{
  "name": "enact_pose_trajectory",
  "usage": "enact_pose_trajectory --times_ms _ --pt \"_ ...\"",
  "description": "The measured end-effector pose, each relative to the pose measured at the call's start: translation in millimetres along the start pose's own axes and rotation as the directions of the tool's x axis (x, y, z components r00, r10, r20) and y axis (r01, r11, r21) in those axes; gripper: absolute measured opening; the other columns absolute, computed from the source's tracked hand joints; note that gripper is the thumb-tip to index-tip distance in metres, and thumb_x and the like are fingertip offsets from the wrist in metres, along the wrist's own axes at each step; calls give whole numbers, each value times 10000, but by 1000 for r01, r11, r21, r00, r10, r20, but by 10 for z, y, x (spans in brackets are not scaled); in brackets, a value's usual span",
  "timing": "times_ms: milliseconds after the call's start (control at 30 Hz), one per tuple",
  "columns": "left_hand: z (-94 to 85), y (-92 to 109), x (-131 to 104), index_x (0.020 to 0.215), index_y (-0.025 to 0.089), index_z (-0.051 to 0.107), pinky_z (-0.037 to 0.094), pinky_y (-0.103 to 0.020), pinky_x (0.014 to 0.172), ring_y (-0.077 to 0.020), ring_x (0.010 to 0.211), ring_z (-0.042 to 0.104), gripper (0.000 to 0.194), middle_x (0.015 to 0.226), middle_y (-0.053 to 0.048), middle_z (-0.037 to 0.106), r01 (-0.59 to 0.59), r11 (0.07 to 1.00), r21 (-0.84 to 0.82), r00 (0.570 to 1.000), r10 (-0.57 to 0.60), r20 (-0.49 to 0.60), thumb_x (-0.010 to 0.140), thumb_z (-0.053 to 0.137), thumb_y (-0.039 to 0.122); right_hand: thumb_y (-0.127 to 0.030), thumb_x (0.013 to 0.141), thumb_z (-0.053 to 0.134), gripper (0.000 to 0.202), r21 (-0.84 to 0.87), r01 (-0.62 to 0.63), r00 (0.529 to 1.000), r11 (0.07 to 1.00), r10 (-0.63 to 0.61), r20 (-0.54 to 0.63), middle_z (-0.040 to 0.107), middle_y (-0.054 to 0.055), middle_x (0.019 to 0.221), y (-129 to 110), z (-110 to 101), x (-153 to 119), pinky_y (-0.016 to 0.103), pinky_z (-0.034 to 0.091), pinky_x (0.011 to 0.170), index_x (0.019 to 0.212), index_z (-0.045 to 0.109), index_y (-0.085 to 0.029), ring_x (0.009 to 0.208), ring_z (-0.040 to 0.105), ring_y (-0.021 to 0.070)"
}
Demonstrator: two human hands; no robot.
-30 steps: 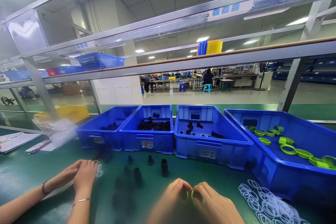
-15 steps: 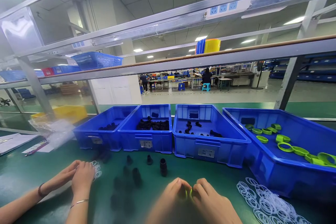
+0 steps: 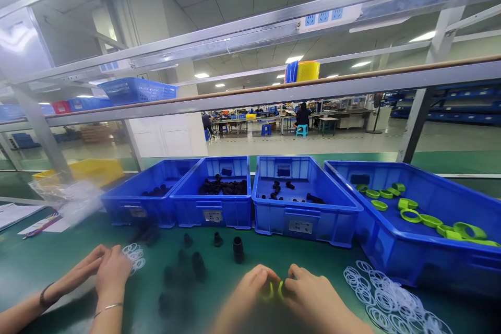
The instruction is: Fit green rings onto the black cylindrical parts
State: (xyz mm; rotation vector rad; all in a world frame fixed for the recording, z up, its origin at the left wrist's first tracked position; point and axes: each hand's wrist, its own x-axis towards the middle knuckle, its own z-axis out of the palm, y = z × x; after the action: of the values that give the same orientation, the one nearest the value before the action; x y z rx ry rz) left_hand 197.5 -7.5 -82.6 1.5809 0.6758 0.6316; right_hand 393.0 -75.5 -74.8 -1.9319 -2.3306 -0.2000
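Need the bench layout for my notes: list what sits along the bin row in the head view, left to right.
Yellow bin → first blue bin of black parts → second blue bin heaped with black parts → third blue bin with few black parts → large blue bin of green rings.

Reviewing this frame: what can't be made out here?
- Green ring, head view: mostly hidden by the left hand and right hand; its full shape is unclear.
- Bin labels: too small to read.
- Loose black parts on the mat: blurred.
- Clear rings: cut off by the bottom edge.
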Motion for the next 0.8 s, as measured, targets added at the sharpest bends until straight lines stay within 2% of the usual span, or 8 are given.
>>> enact_pose_trajectory --times_ms 167,267,400,500,567,633,733,800 --pt "-5 44 -27 1079 166 643 381 -332 1028 -212 1078 566 515 1054 -64 650 -9 1000 3 999 9 54 891 484 619 -230 871 576 154 -38 51 991 998 -46 128 652 37 774 -83 -242 38 244 259 516 794 707 -250 676 658 207" --pt "6 -3 -17 1103 148 628 411 -340 979 -240 1083 572 615 1108 -104 641 3 1000 -2 998 -3 69 804 571 682 -246 869 589 141 -51 36 992 998 -29 122 655 34 727 -75 -215 -40 243 289 522 806 715 -252 655 652 212" --pt "29 -115 7 1075 134 627 444 -342 902 -271 1083 568 767 1075 -136 645 22 1000 -20 998 -20 54 677 616 789 -256 862 582 136 -40 -23 999 999 25 45 649 15 683 80 -110 -301 237 239 493 788 696 -244 564 621 172" --pt "12 -135 -27 1143 151 609 431 -335 932 -266 1133 556 710 1152 -133 635 11 998 66 997 -16 72 735 609 732 -250 888 557 174 -24 -36 999 999 36 24 655 16 705 249 -186 -625 251 218 486 766 680 -235 572 624 173" --pt "-14 -139 -50 1175 164 602 432 -332 947 -261 1132 566 694 1179 -124 637 25 994 109 997 -33 72 749 608 711 -262 916 548 195 23 -74 997 997 73 29 664 14 739 366 -329 -893 252 240 501 777 681 -230 597 625 166" --pt "-35 -156 -58 1148 166 629 443 -337 974 -267 1118 586 726 1160 -121 661 41 990 136 998 -46 39 706 622 742 -287 944 543 219 76 -168 986 983 166 31 672 8 759 489 -520 -1204 252 267 523 782 680 -229 633 634 163" --pt "-13 -171 -66 1063 182 689 436 -398 1061 -301 1139 612 750 1142 -118 704 47 988 144 998 -41 -49 625 652 791 -304 972 533 228 65 -364 931 929 363 37 693 7 778 680 -855 -1782 257 298 556 818 685 -235 694 663 181" --pt "49 -127 -105 984 226 724 439 -445 1089 -319 1138 631 728 1111 -82 739 63 987 146 991 -45 -125 567 669 820 -312 985 523 222 8 -509 860 861 509 44 709 14 807 804 -1102 -2266 258 324 580 857 687 -234 735 678 197"
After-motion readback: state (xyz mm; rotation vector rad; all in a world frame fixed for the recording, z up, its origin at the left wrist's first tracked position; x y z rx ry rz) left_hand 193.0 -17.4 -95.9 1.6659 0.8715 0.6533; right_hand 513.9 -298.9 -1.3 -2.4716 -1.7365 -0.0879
